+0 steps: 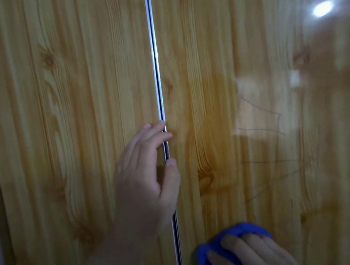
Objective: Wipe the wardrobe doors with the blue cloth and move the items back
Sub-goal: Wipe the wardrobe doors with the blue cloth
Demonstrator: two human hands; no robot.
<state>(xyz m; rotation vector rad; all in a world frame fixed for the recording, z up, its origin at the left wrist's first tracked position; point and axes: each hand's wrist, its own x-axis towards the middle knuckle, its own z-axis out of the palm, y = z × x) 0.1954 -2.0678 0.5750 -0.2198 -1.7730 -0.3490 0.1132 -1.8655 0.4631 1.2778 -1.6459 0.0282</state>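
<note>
Head view: left hand (147, 178) spread flat at door seam (154, 66), prob. bracing; right hand (251, 255) presses blue cloth (235, 232) flat against right door (252, 74).

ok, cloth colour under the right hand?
Blue cloth, pressed under the right hand; head view.

No readable text, labels or numbers anywhere (only faint pen scribbles, no letters).

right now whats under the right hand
The blue cloth, pressed flat against the right wardrobe door by the right hand. The door surface beneath the cloth is covered.
</note>
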